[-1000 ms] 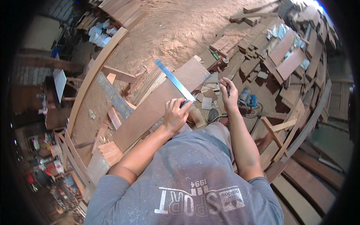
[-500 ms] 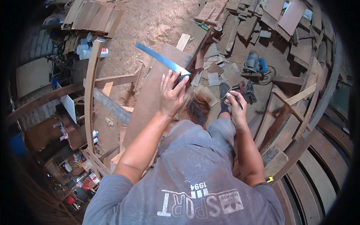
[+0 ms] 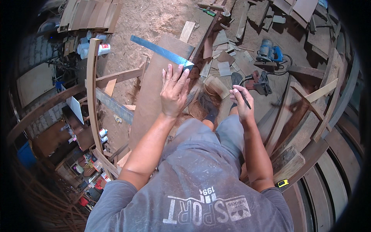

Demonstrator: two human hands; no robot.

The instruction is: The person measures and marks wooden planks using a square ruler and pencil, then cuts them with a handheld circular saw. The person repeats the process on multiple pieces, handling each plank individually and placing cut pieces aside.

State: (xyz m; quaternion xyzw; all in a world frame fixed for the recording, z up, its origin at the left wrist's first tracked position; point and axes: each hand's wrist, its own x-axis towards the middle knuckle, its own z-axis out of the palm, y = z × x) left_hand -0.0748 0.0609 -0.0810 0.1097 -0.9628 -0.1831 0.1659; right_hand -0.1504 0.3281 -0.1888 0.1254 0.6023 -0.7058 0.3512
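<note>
My left hand (image 3: 174,91) lies over a long brown wooden board (image 3: 152,92), its fingers stretched out with the tips at the steel blade's end. That metal square (image 3: 160,50) crosses the board at a slant, its blade reaching past the left edge and its short stock sitting by the right edge. A dark pencil (image 3: 246,101) is in my right hand (image 3: 242,102), pinched between thumb and fingers, held in the air to the right of the board.
Blue power tool (image 3: 268,52) and a reddish-black one (image 3: 258,83) rest on the floor at right among wood offcuts (image 3: 224,69). An upright timber (image 3: 92,92) stands at left. A yellow tape measure (image 3: 283,183) lies by my right elbow. Screwdriver (image 3: 208,12) lies far off.
The view has shifted slightly. My left fingers have slid back a little from the square, straightening. My right hand still holds the pencil, now with its tip pointing more downward.
</note>
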